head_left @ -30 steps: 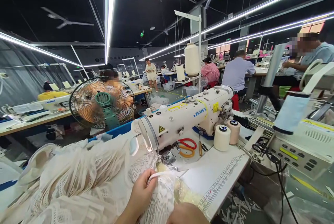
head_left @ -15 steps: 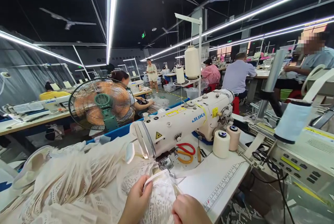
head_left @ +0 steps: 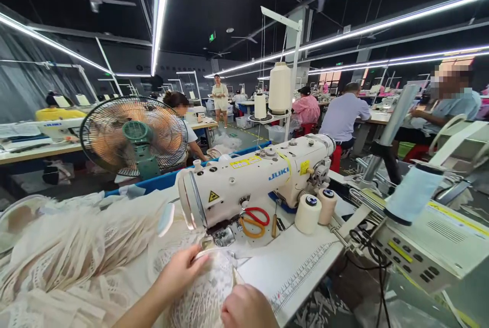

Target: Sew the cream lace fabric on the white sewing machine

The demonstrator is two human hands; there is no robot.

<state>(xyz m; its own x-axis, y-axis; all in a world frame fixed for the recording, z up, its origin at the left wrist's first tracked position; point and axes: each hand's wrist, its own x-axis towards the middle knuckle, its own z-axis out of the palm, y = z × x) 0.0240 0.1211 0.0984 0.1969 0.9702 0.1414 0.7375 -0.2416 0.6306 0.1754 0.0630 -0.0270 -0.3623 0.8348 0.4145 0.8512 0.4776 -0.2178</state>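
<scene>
A cream lace garment [head_left: 208, 292] lies at the front of a white JUKI sewing machine [head_left: 244, 178]. My left hand [head_left: 181, 269] pinches its folded top edge between thumb and fingers, just short of the metal presser area [head_left: 223, 236]. Closer to me, my right hand [head_left: 247, 307] is curled closed on the right edge of the same lace, where a narrow strip rises from the fist. Its fingertips are mostly hidden. The lace under the machine head is partly covered by my left hand.
A large heap of cream lace pieces [head_left: 72, 251] covers the left side. Scissors [head_left: 254, 222] with red and orange handles, a wooden-handled tool [head_left: 274, 223] and thread cones [head_left: 307, 213] stand behind the hands. A fan [head_left: 135, 137] faces the table; a control box [head_left: 435, 236] is at right.
My left hand has moved forward along the lace edge, closer to the presser area, with more forearm showing. My right hand keeps its grip. The camera view has turned slightly.
</scene>
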